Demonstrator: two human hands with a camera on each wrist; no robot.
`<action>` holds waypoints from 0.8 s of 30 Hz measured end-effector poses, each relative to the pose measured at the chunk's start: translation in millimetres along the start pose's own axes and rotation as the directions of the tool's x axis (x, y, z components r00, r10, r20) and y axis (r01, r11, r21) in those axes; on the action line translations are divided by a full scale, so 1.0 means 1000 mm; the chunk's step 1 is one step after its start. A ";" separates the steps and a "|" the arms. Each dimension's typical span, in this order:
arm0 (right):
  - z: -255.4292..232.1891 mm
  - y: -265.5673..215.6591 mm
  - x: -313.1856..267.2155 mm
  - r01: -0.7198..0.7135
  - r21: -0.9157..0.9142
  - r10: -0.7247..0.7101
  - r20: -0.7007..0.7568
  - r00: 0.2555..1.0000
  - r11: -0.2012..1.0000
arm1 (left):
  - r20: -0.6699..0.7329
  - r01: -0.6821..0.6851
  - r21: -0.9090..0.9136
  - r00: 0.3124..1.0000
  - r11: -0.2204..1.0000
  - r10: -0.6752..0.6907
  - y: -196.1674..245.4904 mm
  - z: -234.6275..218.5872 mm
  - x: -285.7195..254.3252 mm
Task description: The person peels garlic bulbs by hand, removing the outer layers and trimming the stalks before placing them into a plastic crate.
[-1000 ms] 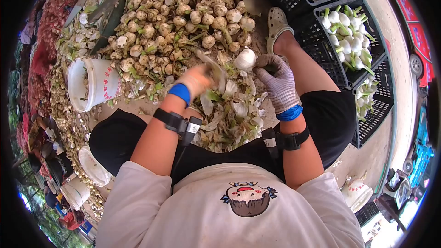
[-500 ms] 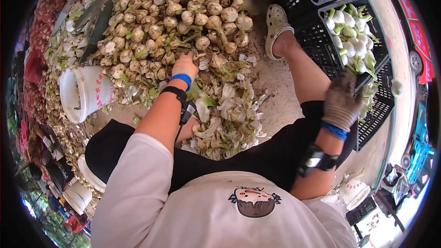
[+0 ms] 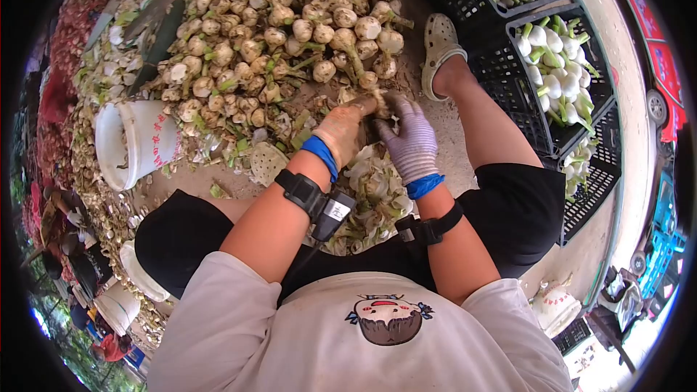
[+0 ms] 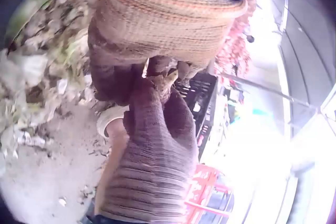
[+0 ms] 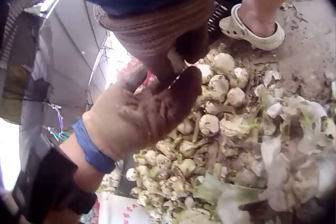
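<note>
Nearest the head camera, past the white printed T-shirt [image 3: 363, 334] and black shorts [image 3: 515, 203], both forearms with their black wrist-strap cameras reach forward so that the two gloved hands meet over the heap of pale, torn-off skins and leaves [image 3: 370, 189] lying between the knees. The left hand in its orange-tan knit glove [image 3: 340, 131] and the right hand in its grey-and-white striped knit glove [image 3: 410, 141] are pressed close together, fingers curled in round one small dirt-coated bulb with a short stalk [image 3: 379, 105]; the bulb sits between the two sets of fingertips, above the skins and just short of the big pile. Both wrist views are blurred and filled by glove, so exactly which fingers pinch the bulb and which pull at its skin is hard to say, though the right wrist view shows the dark fingertips [image 5: 181, 50] closed down on something small. This looks like the start of stripping one bulb: it is in hand and its outer skin is not yet off. The next move would seem to call for a firm hold by one hand while the other peels the dirty layers away. Farther off lie the large pile of unpeeled brownish bulbs [image 3: 276, 29], a white plastic bucket on its side [image 3: 134, 141], a cream perforated clog [image 3: 439, 47], and black plastic crates holding clean white bulbs with green stalks [image 3: 559, 72].
</note>
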State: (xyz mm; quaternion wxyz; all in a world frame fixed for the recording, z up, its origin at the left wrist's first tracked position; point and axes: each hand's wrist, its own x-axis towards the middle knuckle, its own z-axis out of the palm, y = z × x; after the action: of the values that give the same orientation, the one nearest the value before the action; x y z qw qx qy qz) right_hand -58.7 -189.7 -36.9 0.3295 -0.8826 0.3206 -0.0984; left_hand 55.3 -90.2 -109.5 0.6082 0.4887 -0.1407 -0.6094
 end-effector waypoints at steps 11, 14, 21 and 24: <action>-0.033 -0.027 -0.031 0.147 -0.087 -0.151 -0.040 0.988 0.985 | -0.139 0.029 0.793 0.981 0.608 0.134 0.071 0.042 -0.057; -0.039 -0.024 -0.033 0.137 0.092 -0.136 -0.012 0.991 0.986 | -0.121 0.031 0.810 0.986 0.586 0.114 0.075 0.045 -0.063; -0.035 -0.013 -0.035 -0.398 0.905 0.151 0.377 0.914 0.151 | -0.086 -0.019 0.925 0.963 0.380 0.257 0.074 0.061 -0.071; -0.039 -0.010 -0.031 -0.554 0.831 0.321 0.510 0.798 0.056 | -0.229 0.142 0.871 0.964 0.470 0.132 0.094 0.093 -0.081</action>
State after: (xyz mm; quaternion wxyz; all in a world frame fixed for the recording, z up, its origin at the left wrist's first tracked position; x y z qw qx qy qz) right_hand -92.7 -184.1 0.7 0.8415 -0.3449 0.4072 -0.0850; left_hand 23.4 -79.4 41.9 0.2807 0.8087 -0.3502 -0.3803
